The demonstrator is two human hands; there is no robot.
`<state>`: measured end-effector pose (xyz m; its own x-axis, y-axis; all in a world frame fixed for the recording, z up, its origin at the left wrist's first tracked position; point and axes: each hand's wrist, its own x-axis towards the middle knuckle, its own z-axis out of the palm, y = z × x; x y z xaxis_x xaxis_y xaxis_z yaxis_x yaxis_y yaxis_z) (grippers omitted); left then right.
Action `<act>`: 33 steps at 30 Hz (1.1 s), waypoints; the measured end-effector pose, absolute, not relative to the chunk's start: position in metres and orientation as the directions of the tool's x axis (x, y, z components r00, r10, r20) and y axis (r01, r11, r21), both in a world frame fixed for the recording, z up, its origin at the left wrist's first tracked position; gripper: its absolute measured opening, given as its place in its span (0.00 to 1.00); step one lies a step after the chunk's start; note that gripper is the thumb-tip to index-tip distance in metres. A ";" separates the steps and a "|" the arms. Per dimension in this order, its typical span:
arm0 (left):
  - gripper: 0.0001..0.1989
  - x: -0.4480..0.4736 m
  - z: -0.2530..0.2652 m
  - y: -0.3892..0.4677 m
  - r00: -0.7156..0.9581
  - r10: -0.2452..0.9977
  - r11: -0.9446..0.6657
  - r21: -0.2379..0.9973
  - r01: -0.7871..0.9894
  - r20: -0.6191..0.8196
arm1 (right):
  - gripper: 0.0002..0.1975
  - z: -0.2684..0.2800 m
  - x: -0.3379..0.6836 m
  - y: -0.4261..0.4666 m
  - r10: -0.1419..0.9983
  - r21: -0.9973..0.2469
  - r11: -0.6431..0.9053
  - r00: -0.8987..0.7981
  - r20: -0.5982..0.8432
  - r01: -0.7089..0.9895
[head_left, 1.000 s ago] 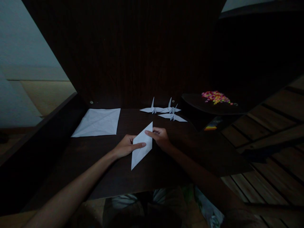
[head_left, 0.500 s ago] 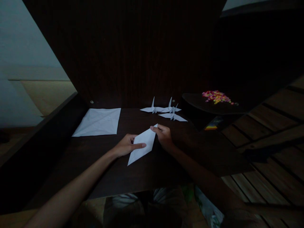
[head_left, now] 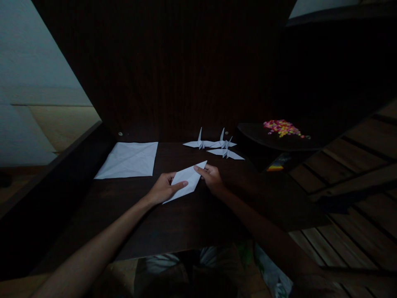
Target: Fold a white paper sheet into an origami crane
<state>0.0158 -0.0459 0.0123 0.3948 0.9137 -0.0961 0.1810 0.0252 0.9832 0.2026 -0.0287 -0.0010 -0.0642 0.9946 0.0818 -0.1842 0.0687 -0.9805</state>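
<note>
Between my two hands is a folded white sheet of paper [head_left: 190, 179], shaped like a long diamond and tilted up to the right. My left hand [head_left: 165, 188] grips its left side, the thumb lying across the face and the fingers behind it. Near the upper right tip, my right hand [head_left: 212, 178] pinches the paper with thumb on top; its other fingers are partly hidden behind. Beyond the hands stand three white paper cranes, a left one [head_left: 200, 142], a middle one [head_left: 222, 142] and a front one [head_left: 227, 153].
A creased white paper square [head_left: 130, 159] lies at the left on the dark tabletop [head_left: 167, 236]. On a rounded shelf [head_left: 251, 130] at the right sits a pile of small colourful pieces [head_left: 283, 127]. A dark side board [head_left: 58, 165] borders the left, slatted wood [head_left: 344, 165] the right.
The folded paper has turned a little clockwise, its lower left tip rising and shifting left. My right fingers have slid slightly down from the upper tip, which now shows bare.
</note>
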 end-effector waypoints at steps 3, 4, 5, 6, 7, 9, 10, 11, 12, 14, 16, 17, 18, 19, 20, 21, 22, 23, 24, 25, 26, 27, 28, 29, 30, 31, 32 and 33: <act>0.20 0.017 0.011 -0.046 0.322 0.946 -0.003 0.992 0.126 -0.038 | 0.17 0.000 0.201 -0.030 0.980 -0.987 0.002 -0.196 0.035 -0.163; 0.21 0.018 0.011 -0.046 0.295 0.955 -0.005 0.995 0.100 -0.025 | 0.19 0.000 0.200 -0.031 0.969 -0.989 -0.013 -0.246 0.024 -0.149; 0.21 0.018 0.010 -0.046 0.274 0.962 -0.003 0.997 0.076 -0.018 | 0.20 -0.001 0.200 -0.032 0.958 -0.990 -0.023 -0.285 0.017 -0.136; 0.22 0.019 0.010 -0.046 0.257 0.966 0.001 0.998 0.058 -0.016 | 0.21 -0.002 0.199 -0.032 0.951 -0.991 -0.027 -0.308 0.014 -0.128; 0.22 0.019 0.010 -0.045 0.246 0.969 0.008 0.999 0.047 -0.020 | 0.21 -0.002 0.199 -0.032 0.949 -0.992 -0.026 -0.314 0.014 -0.123; 0.22 0.019 0.010 -0.045 0.234 0.972 0.023 0.999 0.042 -0.032 | 0.19 -0.004 0.199 -0.032 0.954 -0.992 -0.020 -0.298 0.017 -0.122; 0.22 0.019 0.010 -0.044 0.231 0.972 0.027 0.999 0.044 -0.037 | 0.19 -0.004 0.200 -0.031 0.960 -0.992 -0.015 -0.279 0.020 -0.124; 0.22 0.018 0.010 -0.043 0.222 0.974 0.026 0.999 0.048 -0.036 | 0.19 -0.004 0.200 -0.030 0.966 -0.992 -0.012 -0.258 0.021 -0.125; 0.22 0.018 0.010 -0.042 0.205 0.978 0.016 0.998 0.053 -0.027 | 0.19 -0.004 0.201 -0.029 0.972 -0.992 -0.007 -0.235 0.023 -0.126; 0.22 0.017 0.010 -0.040 0.153 0.988 -0.018 0.998 0.068 0.008 | 0.18 -0.004 0.203 -0.027 0.981 -0.992 0.009 -0.193 0.034 -0.129; 0.23 0.016 0.010 -0.038 0.099 0.994 -0.051 0.996 0.077 0.043 | 0.19 -0.005 0.204 -0.025 0.986 -0.991 0.035 -0.159 0.056 -0.131; 0.24 0.016 0.010 -0.037 0.080 0.995 -0.061 0.995 0.073 0.055 | 0.19 -0.005 0.205 -0.024 0.987 -0.990 0.047 -0.145 0.066 -0.131; 0.24 0.016 0.010 -0.037 0.072 0.995 -0.067 0.996 0.063 0.063 | 0.21 -0.006 0.205 -0.023 0.989 -0.990 0.056 -0.129 0.073 -0.130; 0.24 0.015 0.010 -0.037 0.075 0.995 -0.074 0.996 0.053 0.070 | 0.23 -0.007 0.206 -0.022 0.990 -0.990 0.061 -0.116 0.076 -0.126; 0.24 0.015 0.010 -0.037 0.083 0.993 -0.082 0.995 0.047 0.078 | 0.25 -0.008 0.206 -0.022 0.991 -0.991 0.068 -0.105 0.080 -0.117; 0.22 0.016 0.009 -0.037 0.090 0.992 -0.092 0.994 0.051 0.088 | 0.27 -0.008 0.207 -0.022 0.992 -0.992 0.077 -0.096 0.087 -0.104; 0.21 0.016 0.008 -0.037 0.095 0.991 -0.101 0.993 0.062 0.095 | 0.28 -0.008 0.207 -0.022 0.991 -0.992 0.091 -0.090 0.099 -0.090; 0.20 0.016 0.007 -0.037 0.093 0.990 -0.109 0.991 0.074 0.102 | 0.30 -0.008 0.207 -0.023 0.990 -0.991 0.108 -0.086 0.115 -0.074; 0.19 0.016 0.005 -0.037 0.085 0.990 -0.117 0.990 0.082 0.110 | 0.30 -0.008 0.206 -0.024 0.988 -0.990 0.126 -0.084 0.131 -0.056; 0.19 0.016 0.004 -0.036 0.071 0.991 -0.120 0.989 0.085 0.114 | 0.30 -0.007 0.206 -0.025 0.986 -0.989 0.142 -0.083 0.145 -0.040; 0.19 0.016 0.002 -0.036 0.057 0.992 -0.119 0.989 0.088 0.114 | 0.31 -0.007 0.205 -0.026 0.984 -0.988 0.154 -0.082 0.156 -0.024; 0.19 0.016 0.001 -0.036 0.041 0.993 -0.114 0.989 0.092 0.111 | 0.31 -0.007 0.204 -0.027 0.983 -0.987 0.161 -0.083 0.161 -0.009; 0.19 0.015 0.000 -0.036 0.026 0.994 -0.106 0.989 0.104 0.103 | 0.30 -0.007 0.204 -0.028 0.983 -0.986 0.165 -0.084 0.164 0.007; 0.19 0.015 0.000 -0.036 0.013 0.996 -0.094 0.988 0.122 0.093 | 0.29 -0.007 0.203 -0.029 0.982 -0.985 0.169 -0.088 0.166 0.025; 0.18 0.014 0.000 -0.036 0.003 0.997 -0.080 0.986 0.143 0.080 | 0.27 -0.008 0.203 -0.029 0.981 -0.983 0.175 -0.093 0.170 0.047; 0.17 0.014 -0.001 -0.035 -0.001 0.998 -0.067 0.984 0.164 0.068 | 0.25 -0.009 0.203 -0.029 0.979 -0.980 0.185 -0.102 0.178 0.074; 0.17 0.013 -0.001 -0.035 0.001 0.998 -0.056 0.981 0.185 0.057 | 0.22 -0.011 0.203 -0.029 0.975 -0.973 0.203 -0.110 0.191 0.108; 0.16 0.012 -0.001 -0.035 0.008 0.999 -0.048 0.978 0.205 0.048 | 0.20 -0.012 0.204 -0.029 0.971 -0.963 0.225 -0.116 0.209 0.146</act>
